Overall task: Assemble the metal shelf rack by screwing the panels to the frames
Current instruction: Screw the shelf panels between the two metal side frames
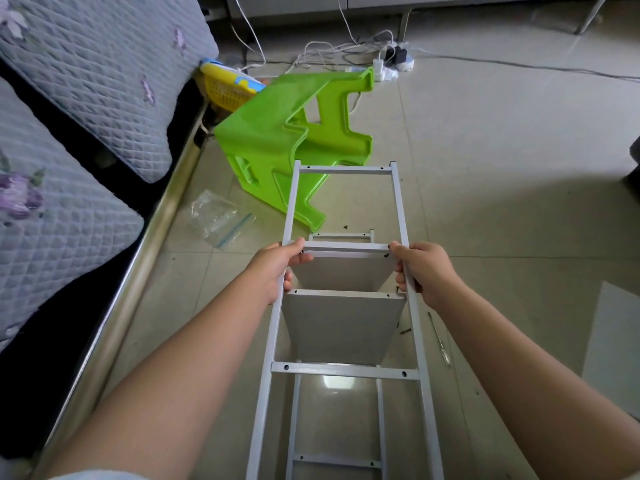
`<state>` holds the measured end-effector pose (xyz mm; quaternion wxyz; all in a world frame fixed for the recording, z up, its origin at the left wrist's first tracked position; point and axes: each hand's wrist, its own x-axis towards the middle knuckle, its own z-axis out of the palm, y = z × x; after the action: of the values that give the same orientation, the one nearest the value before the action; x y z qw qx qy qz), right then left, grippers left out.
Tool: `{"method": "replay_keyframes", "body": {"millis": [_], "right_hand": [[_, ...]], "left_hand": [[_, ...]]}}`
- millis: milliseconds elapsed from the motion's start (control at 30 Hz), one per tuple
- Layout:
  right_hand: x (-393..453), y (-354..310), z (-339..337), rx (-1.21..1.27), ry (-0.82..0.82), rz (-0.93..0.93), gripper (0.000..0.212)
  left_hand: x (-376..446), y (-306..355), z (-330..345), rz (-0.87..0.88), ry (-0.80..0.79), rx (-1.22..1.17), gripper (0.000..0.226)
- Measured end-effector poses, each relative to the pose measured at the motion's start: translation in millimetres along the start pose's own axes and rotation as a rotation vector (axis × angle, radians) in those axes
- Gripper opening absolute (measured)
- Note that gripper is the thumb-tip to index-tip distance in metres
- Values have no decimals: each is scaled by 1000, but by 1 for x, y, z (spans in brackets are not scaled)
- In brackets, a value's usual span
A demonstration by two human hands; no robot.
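A grey ladder-like metal frame (398, 202) lies across the top of the shelf rack, running away from me over the tiled floor. My left hand (277, 270) grips its left rail at the second crossbar. My right hand (424, 271) grips the right rail at the same height. Two grey shelf panels (343, 323) stand on edge beneath this frame, between it and a second frame (298, 410) lower down near the floor. Screw holes show in the crossbars. A screwdriver (439, 339) lies on the floor just right of the rack, with a loose screw (404, 330) beside it.
A green plastic stool (277, 133) lies tipped over beyond the rack's far end. A clear zip bag (216, 216) lies on the floor to the left. A quilted sofa (69, 150) with a metal rail runs along the left. Cables and a power strip (398, 60) lie at the back.
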<state>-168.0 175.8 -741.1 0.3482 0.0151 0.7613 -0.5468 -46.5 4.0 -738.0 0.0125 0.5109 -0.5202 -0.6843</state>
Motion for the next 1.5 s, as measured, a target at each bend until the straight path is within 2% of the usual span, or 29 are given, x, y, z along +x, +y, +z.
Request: {"method": "replay_keyframes", "body": {"millis": [33,133,167,300,533,833,1167,1500], "right_hand": [[1,1,0,66,-17,44,22],[6,1,0,247,-73,184,16],[7,1,0,265,-76,210,14],[5,-4,3,261,-55,217,10],[4,-8,4,217,35,195,12],[2,-11,11,196,76,99,23],[0,-14,12,167,109,145,14],[-2,-19,5,199,74,216,10]], "left_hand": [[1,0,0,-6,-10,-31,15],[7,0,0,-24,-9,-106,50],[8,0,0,-35,-4,-114,53],[3,3,0,-74,-29,-106,12],[9,2,-3,-102,-22,-130,20],[8,0,-6,-47,-24,-123,24],[9,0,-2,-50,18,-117,26],[5,4,-2,-118,-81,-152,23]]}}
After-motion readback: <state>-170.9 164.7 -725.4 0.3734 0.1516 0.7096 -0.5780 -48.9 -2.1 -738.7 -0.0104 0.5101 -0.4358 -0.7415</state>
